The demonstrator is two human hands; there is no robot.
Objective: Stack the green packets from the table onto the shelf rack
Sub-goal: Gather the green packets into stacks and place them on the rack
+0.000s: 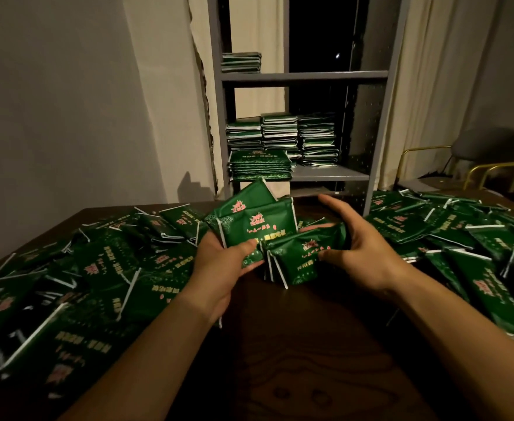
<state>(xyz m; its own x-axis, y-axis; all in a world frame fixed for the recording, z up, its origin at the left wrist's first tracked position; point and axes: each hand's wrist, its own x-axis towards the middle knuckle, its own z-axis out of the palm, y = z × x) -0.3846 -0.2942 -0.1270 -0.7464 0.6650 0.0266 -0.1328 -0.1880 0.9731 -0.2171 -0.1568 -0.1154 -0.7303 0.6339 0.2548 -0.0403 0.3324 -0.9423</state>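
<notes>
Green packets with red and gold print lie in heaps on the dark wooden table [295, 344], one heap on the left [91, 268] and one on the right [462, 238]. My left hand [219, 265] grips a fanned bunch of packets [255, 220] held upright over the table's middle. My right hand [359, 250] holds a few more packets [295, 256] by their edge, thumb on the front, right beside the left bunch. Behind the table stands the grey shelf rack [304, 75]. Its middle shelf carries several packet stacks [280, 141], and a small stack [240, 62] sits on the upper shelf.
Pale curtains [426, 86] hang on both sides of the rack, with a dark window behind it. At the far right are chairs with gold metal frames [477, 171]. The right part of the middle shelf [328, 173] is bare.
</notes>
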